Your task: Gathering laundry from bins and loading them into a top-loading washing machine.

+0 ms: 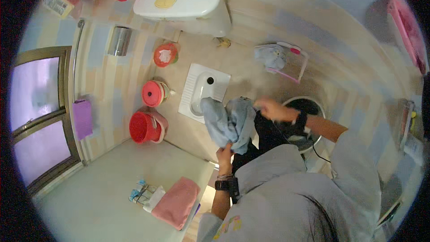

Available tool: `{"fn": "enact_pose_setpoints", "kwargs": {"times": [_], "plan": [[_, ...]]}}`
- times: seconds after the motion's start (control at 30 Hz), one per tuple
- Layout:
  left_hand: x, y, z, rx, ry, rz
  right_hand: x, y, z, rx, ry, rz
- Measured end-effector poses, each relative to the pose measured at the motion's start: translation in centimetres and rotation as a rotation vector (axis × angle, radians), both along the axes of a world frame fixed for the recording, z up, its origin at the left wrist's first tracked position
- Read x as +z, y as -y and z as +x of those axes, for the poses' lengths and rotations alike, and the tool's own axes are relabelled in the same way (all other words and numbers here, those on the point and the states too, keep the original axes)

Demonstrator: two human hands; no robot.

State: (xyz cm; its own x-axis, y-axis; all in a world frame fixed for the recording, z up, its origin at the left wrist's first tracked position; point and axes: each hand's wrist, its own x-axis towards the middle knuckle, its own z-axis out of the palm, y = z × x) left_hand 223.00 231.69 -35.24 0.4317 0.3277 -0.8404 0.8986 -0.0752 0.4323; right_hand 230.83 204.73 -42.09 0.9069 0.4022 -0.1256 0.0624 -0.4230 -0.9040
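A light-blue denim-like garment (pixel 230 123), two leg-like parts showing, hangs bunched in front of me, over the near side of the floor toilet. My left hand (pixel 225 152) is closed on its lower edge. Close to the garment's right side is my right hand (pixel 274 110), smeared by motion. Its fingertips are too blurred to show whether they grip the cloth. Beneath my right forearm stands a round dark-filled tub (pixel 316 103) with a pale rim, partly hidden by the arm.
Ahead lies a white squat toilet (pixel 215 90). Along the left wall stand a red-lidded bucket (pixel 153 93), a red bucket (pixel 145 127) and a red bin (pixel 165 55). A small pink-and-white stool (pixel 293 79) bears blue cloth (pixel 272 57). A pink towel (pixel 177 201) lies at the lower left.
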Motion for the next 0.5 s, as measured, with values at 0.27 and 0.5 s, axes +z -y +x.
{"fn": "enact_pose_setpoints", "kwargs": {"times": [0.27,0.5], "plan": [[-2.4,-3.8,-3.8,-0.214,0.206,-0.039,-26.2,21.8,9.3,-0.679,0.171,-0.693],[-1.2,-4.7,-7.1,0.474,-0.055,-0.069,-26.2,17.0,12.4,-0.005,0.308,-1.030]]}}
